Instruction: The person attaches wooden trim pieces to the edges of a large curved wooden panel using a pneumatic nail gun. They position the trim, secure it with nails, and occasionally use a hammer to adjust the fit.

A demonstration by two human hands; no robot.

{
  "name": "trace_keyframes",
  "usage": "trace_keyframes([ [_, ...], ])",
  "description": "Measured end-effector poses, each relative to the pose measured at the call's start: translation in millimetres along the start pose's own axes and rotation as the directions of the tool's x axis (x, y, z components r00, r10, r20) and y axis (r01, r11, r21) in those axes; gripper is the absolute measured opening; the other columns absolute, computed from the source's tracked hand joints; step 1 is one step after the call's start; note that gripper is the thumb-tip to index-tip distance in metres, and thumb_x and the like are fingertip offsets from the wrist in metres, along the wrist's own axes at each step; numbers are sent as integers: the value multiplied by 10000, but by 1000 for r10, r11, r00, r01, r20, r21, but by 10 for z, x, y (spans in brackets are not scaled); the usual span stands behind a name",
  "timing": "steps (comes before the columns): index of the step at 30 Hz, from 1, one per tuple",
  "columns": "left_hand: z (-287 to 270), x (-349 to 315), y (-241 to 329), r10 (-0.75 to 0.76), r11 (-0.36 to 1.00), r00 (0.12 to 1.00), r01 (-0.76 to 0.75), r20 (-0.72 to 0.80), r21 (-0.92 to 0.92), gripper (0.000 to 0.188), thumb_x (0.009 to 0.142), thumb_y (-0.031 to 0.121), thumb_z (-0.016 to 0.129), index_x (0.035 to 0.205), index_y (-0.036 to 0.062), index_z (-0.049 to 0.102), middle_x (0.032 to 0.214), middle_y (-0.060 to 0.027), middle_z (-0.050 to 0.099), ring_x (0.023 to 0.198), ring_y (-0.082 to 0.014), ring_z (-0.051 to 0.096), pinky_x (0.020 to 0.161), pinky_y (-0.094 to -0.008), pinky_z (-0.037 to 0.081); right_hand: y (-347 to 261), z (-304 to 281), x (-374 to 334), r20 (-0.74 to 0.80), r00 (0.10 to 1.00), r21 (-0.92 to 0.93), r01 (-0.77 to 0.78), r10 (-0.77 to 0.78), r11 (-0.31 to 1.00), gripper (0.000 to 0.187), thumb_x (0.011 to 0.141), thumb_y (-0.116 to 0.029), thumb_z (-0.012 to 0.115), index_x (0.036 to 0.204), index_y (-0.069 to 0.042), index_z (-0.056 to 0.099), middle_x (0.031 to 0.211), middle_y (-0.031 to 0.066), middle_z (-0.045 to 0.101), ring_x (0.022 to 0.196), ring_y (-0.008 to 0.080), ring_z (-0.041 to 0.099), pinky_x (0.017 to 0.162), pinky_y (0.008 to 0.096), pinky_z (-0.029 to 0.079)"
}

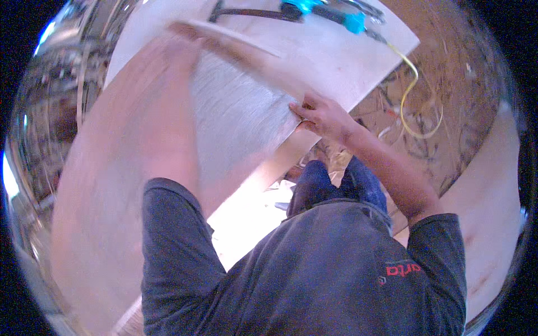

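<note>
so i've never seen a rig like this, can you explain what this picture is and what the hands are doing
There's no machine doing the work: these are a person's own bare arms, coming out of a dark shirt. The single picture comes from a fisheye camera worn on the head, looking down, so straight edges bend toward the rim. The right hand is at the edge of a greyish sheet. The left hand reaches to the far side and is blurred, so I can't tell whether it grips anything. Beyond them, a teal and black tool lies on a pale board, with a yellow hose or cord running off it.
</note>
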State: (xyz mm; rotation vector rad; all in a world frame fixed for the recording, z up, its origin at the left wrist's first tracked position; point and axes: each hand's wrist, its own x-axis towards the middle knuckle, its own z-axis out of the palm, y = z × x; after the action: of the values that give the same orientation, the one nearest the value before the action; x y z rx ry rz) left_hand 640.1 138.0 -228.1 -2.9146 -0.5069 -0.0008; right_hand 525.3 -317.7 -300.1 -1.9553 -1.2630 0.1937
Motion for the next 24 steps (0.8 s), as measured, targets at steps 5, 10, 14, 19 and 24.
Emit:
trace_keyframes([
  [5, -687, -1244, 1306, -245, 916, 949, 158, -201, -368, 353, 778, 344, 729, 959, 47, 673, 944, -190, 656, 940, -378, 645, 819, -495, 494, 110, 4, 53, 131, 990, 67, 50, -58, 996, 528, 853, -227, 755, 1353, -120, 621, 960, 134, 572, 858, 341, 621, 741, 443, 540],
  [10, -991, -2970, 2515, -62, 814, 864, -246, -500, -526, 177, 759, 231, 772, 834, 110, 667, 826, -127, 646, 800, -337, 637, 688, -462, 473, 564, 104, 33, 163, 973, 41, 157, -162, 987, 506, 883, -219, 731, 1358, -84, 619, 946, 144, 583, 838, 352, 623, 728, 457, 541],
  [14, -547, -4140, 2955, -525, 730, 689, 63, -499, -681, 167, 767, 161, 806, 870, 87, 697, 885, -80, 681, 844, -334, 655, 828, -437, 504, 316, -1, 149, 165, 956, -7, 248, -244, 969, 513, 876, -241, 745, 1342, -63, 626, 948, 143, 589, 817, 344, 620, 702, 453, 539],
  [19, 14, -4370, 2653, -679, 711, 563, 348, -471, -611, 340, 758, 219, 842, 1003, 28, 703, 1078, -112, 651, 995, -322, 615, 920, -460, 481, 320, -47, 150, 142, 934, -118, 343, -326, 932, 530, 876, -275, 753, 1327, -27, 625, 914, 150, 587, 787, 343, 612, 678, 451, 527],
  [24, 109, -4233, 2545, -669, 739, 544, 413, -507, -533, 507, 732, 421, 862, 1038, 49, 702, 1150, -94, 551, 1068, -326, 536, 960, -481, 423, 242, -128, 217, 184, 917, -114, 376, -352, 920, 513, 882, -265, 746, 1311, -8, 632, 873, 159, 584, 775, 361, 611, 677, 462, 522],
])
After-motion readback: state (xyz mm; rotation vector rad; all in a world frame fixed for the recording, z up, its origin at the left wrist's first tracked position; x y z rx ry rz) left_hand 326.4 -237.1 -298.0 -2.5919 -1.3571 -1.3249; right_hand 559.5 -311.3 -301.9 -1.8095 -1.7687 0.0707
